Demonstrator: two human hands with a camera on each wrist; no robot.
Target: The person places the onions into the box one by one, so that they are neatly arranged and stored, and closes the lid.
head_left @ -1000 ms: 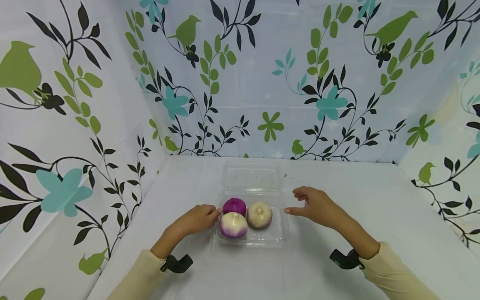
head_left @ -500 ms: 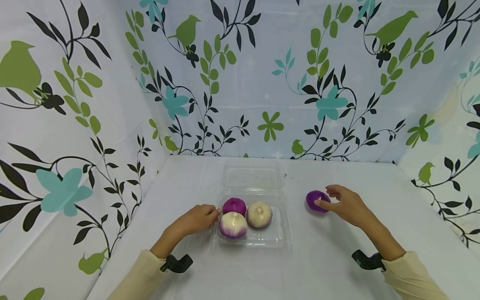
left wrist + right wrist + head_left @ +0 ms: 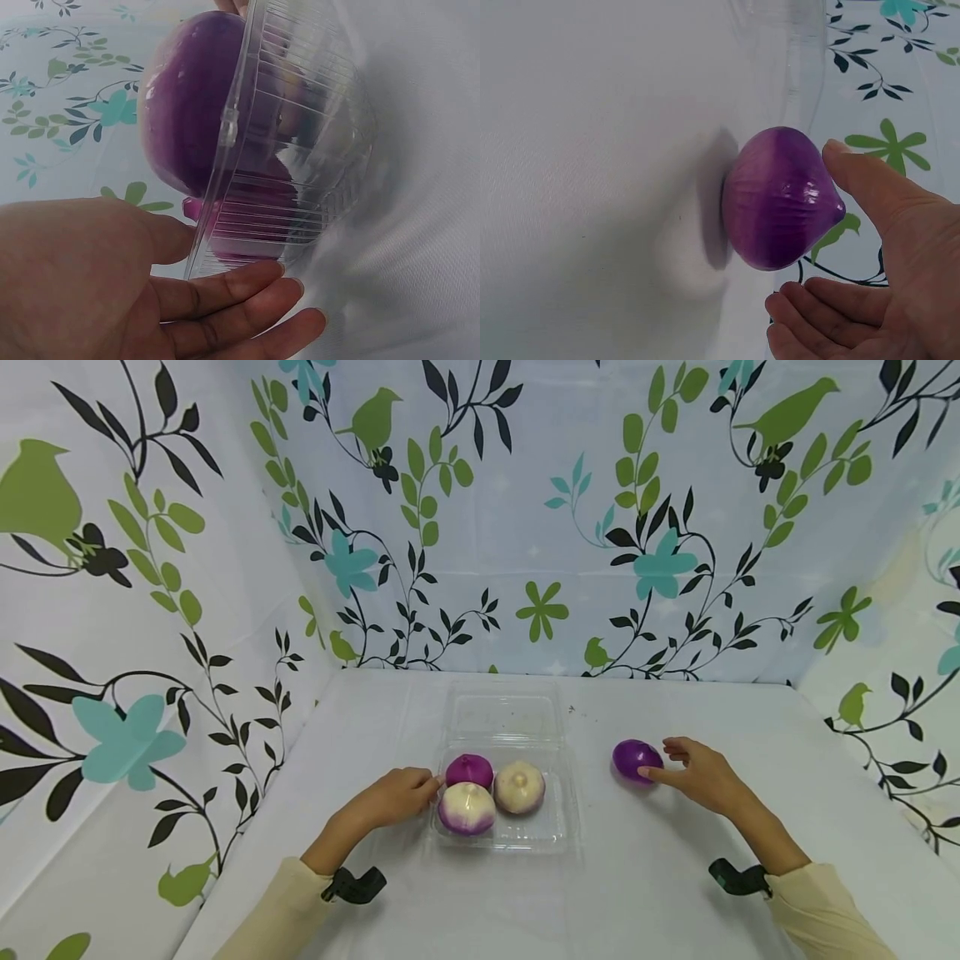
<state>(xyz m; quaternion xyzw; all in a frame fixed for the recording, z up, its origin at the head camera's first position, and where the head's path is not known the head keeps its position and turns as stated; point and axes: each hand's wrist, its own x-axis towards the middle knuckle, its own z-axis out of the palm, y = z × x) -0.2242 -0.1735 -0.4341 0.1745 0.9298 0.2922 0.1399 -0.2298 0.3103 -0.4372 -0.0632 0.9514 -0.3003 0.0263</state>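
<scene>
A clear plastic container (image 3: 528, 835) lies on the white table with its lid (image 3: 504, 714) folded back. Inside it are a magenta onion (image 3: 469, 770), a white onion with a purple base (image 3: 467, 810) and a cream onion (image 3: 520, 789), glossy like models. My left hand (image 3: 397, 795) pinches the container's left rim, thumb (image 3: 169, 238) inside and fingers outside. To the right of the container, a purple onion (image 3: 780, 202) rests on the table. Beside that onion is my right hand (image 3: 697, 774), thumb and fingers spread around its near right side without gripping it.
The white table (image 3: 480, 910) is enclosed by patterned cloth (image 3: 480, 552) at the back and both sides. Small dark specks (image 3: 572, 709) lie behind the container, right of the lid. A black wrist camera (image 3: 738, 878) sits on each forearm.
My right hand has moved right from beside the container and let go of the purple onion, which now sits on the table. The left hand stays on the container's rim.
</scene>
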